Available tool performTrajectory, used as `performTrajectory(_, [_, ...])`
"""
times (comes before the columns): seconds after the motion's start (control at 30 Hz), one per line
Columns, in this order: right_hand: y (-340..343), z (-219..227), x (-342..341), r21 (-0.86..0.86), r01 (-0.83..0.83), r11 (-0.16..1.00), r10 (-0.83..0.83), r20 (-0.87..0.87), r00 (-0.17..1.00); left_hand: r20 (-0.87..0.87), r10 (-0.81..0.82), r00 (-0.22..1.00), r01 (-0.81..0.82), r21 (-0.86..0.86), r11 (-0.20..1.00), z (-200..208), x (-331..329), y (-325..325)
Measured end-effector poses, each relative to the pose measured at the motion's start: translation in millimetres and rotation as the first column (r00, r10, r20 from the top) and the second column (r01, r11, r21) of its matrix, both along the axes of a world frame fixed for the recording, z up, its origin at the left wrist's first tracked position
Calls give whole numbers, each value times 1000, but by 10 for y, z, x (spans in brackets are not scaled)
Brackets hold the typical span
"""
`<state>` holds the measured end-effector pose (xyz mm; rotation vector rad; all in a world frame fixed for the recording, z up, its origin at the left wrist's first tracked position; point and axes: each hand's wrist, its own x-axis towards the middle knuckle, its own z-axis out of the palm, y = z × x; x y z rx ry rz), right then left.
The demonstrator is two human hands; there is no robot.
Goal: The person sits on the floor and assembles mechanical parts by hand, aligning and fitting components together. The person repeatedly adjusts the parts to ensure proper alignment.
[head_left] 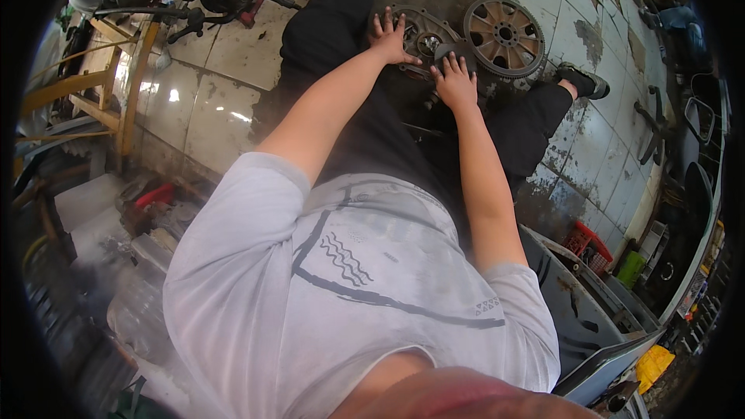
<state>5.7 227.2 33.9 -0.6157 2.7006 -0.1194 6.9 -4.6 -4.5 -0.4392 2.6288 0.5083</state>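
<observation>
Both hands down on the engine cover plate [419, 35] on the tiled floor [225, 109]: left hand [390, 37] flat, fingers spread, gripping nothing; right hand [456, 81] open-palmed too, beside the spoked wheel hub [504, 35].

Single head view, looking steeply down over torso toward floor [233, 46], near.

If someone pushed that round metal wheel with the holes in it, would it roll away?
Probably not: the spoked metal wheel lies flat on the tiled floor, so it would likely slide. It looks thick and rusty, so probably heavy and stiff. The dirty patch beneath might make it slippery.
</observation>
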Motion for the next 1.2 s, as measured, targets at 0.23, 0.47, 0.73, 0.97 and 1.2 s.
performTrajectory(0.23, [11, -86, 45, 10, -2, 1000, 3, -21, 1000, -12, -15, 1000, 15, -40, 999, 52, 9, 9])
performTrajectory(0.47, [56, -64, -31, 3, 60, 998, -59, -106, 993, -46, -14, 999, 16, 35, 999, 99, -44, 49])
performTrajectory(0.73, [10, 45, -23, -17, 107, 994, -108, -81, 991, -27, -57, 998, 54, -89, 995, -13, -104, -10])
performTrajectory(0.97, [53, 55, 75, -22, 101, 995, -102, -52, 993, 2, -44, 999, 44, -33, 998, 52, -120, 72])
performTrajectory(1.2, [60, 48, 81, -41, 57, 998, -59, -45, 997, -52, -50, 997, 46, -65, 997, 68, -63, 59])
